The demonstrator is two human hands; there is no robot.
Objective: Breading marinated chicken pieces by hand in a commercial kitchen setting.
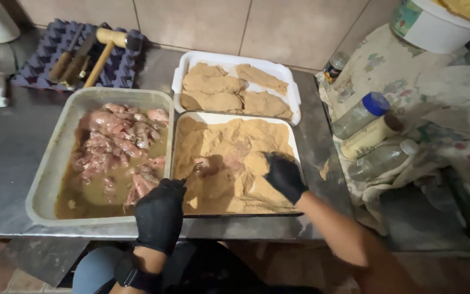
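Far left, back of the steel counter (6, 147): purple egg tray (44, 57) with a wooden mallet (104, 51) and a couple of dark-handled tools lying on it.

Next, grey tub (47, 179) holding raw meat pieces (121, 144) in brownish marinade, just beside the crumb tray.

Left hand (160, 215), black glove, sits at the near edge between tub and crumb tray. Fingers curled shut around a fork (198, 167); fork tip points into the crumbs, touching or just over 1 meat piece (213, 164) that's partly coated, pink showing through.

Crumb tray (295, 147): white, rectangular, filled with tan breadcrumbs (229, 144), surface uneven.

Behind it, touching its far edge, a 2nd white tray (235, 57) with about 5 breaded cutlets (213, 84) laid flat.

Right hand (284, 175), black glove, forearm bare, comes in from lower right. Hand is down on the crumbs at the tray's right side, fingers bent and together, tips pressed into the crumbs. Can't tell whether it's holding anything under them.

Right of the trays: patterned cloth (441, 92) over the counter with 3 plastic bottles (363, 114) lying on it, 1 with a blue cap. White bucket (436, 24) at top right corner.
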